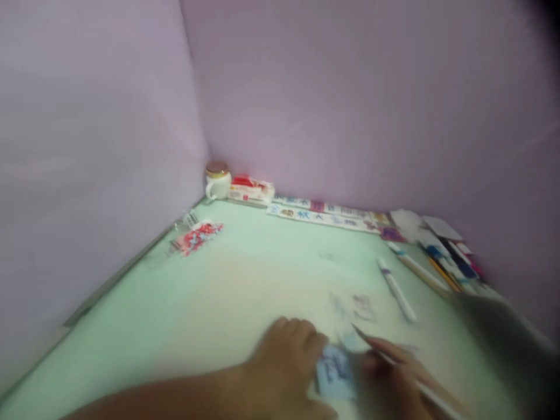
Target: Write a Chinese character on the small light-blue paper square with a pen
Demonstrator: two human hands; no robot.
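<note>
My left hand [284, 367] lies at the bottom centre, back up, its fingers curled together against the left edge of a small blue card [336, 373]. Dark handwriting shows on the card, too blurred to read. At the lower right, my right hand [400, 379] grips a slim white pen [431, 396] with a dark pointed tip aimed up and left, just above the card. Faint blue and reddish marks [363, 307] lie on the pale surface beyond the tip.
Farther right lies a white marker [398, 291], near more pens and stationery [446, 262]. Strips with coloured characters [324, 219] line the back wall. A lidded white mug [217, 182], a red-and-white box [251, 189] and a clear pack of red pieces [196, 236] stand left.
</note>
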